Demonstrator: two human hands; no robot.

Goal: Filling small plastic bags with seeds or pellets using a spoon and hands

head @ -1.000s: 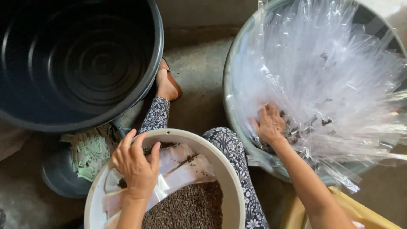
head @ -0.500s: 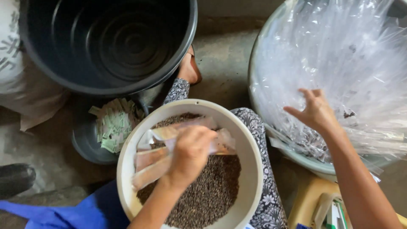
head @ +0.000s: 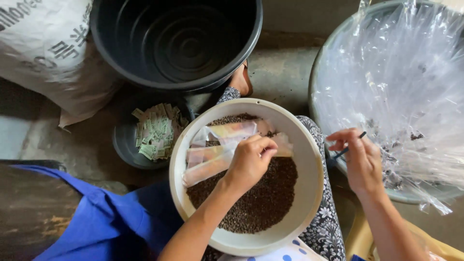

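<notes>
A white round basin (head: 309,193) rests on my lap, holding dark brown seeds (head: 256,198) and several clear plastic sleeves (head: 212,154) lying at its upper left. My left hand (head: 249,162) is over the basin with its fingers pinched on the end of a plastic sleeve. My right hand (head: 360,159) hovers at the basin's right edge, next to the metal basin, and holds a thin dark stick (head: 349,147) between its fingertips.
A large metal basin (head: 321,72) at right is full of clear plastic sleeves (head: 401,82). A big black tub (head: 176,41) stands ahead. A small dark bowl (head: 126,150) of small green-and-white packets (head: 154,130), a printed white sack (head: 46,53) and blue cloth (head: 106,222) lie at left.
My right hand left the heap of sleeves in the metal basin and now holds a thin stick near the white basin. My left hand shifted onto a sleeve. The view moved left.
</notes>
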